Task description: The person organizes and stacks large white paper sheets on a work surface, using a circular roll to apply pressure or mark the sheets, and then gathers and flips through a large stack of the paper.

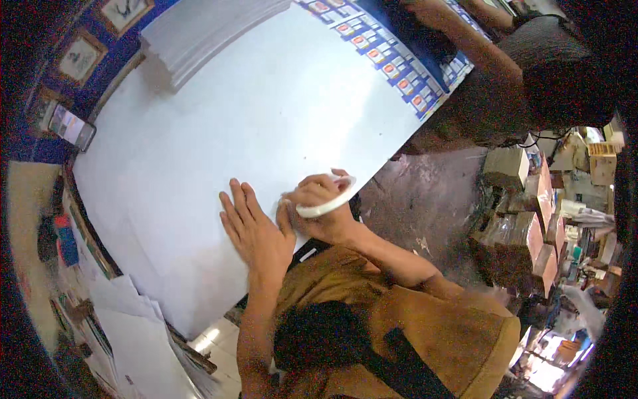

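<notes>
White tape roll [327,201] sits gripped in the right hand [319,213], right at the near edge of the big white sheet [252,113]. Left hand [256,229] lies flat beside it, fingers spread wide, pressing the sheet. Paper stack [199,33] rests at the far corner, phone [72,126] off the left edge.

Right hand [322,207] covers part of the white tape ring [327,206]; only the ring's outer arc shows past the fingers, so the grip itself can't be read. Left hand [256,229] lies flat over the near edge of the big white sheet [252,113], hiding that edge. Bench beneath the sheet mostly covered. Second person [531,73] at top right cut off by the rim. Boxes [518,233] at right blurred, labels unreadable.
</notes>
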The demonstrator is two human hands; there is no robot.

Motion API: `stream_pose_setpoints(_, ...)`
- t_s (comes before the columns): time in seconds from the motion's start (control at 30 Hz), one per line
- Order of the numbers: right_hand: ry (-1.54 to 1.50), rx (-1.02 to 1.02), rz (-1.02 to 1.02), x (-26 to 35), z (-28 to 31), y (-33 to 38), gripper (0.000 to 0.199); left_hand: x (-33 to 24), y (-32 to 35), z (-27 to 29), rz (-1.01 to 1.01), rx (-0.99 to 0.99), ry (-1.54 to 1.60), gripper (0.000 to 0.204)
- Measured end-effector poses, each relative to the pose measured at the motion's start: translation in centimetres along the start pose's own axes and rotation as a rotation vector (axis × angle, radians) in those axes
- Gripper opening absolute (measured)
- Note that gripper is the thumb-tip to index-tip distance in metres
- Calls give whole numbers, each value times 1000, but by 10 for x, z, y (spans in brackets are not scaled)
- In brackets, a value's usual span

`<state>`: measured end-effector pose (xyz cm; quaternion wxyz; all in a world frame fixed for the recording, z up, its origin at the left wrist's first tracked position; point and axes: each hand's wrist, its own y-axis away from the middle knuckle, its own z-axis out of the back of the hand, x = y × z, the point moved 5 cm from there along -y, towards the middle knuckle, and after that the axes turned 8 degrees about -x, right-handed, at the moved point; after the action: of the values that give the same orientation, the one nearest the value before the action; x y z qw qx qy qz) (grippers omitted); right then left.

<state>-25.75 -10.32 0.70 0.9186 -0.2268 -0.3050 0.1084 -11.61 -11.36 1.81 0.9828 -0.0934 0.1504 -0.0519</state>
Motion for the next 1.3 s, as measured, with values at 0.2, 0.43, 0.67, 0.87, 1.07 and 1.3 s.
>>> stream_pose_setpoints(0.2, -134, -222, 215, 3, 45, 0, 31, -1, 2, 3, -5, -30, 16, 70)
stream_pose_setpoints(0.43, -163, -480, -96, -54, 59, -43, 21, 69, -33, 24, 74, -138, 170, 60)
stream_pose_setpoints(0.67, -137, -460, -134, -68, 40, -37, 23, 64, 29, 26, -15, 151, -141, 105)
stream_pose_setpoints(0.87, -109, -437, -186, -68, 50, -36, 23, 33, 71, 42, -252, 516, -154, 93)
stream_pose_setpoints(1.07, -166, -419, -169, -65, 46, -38, 13, 233, 154, 166, 318, -920, -47, 27)
stream_pose_setpoints(1.3, -306, -265, -408, -187, -29, 47, 19, 211, 247, 422, 200, -1811, -662, 37)
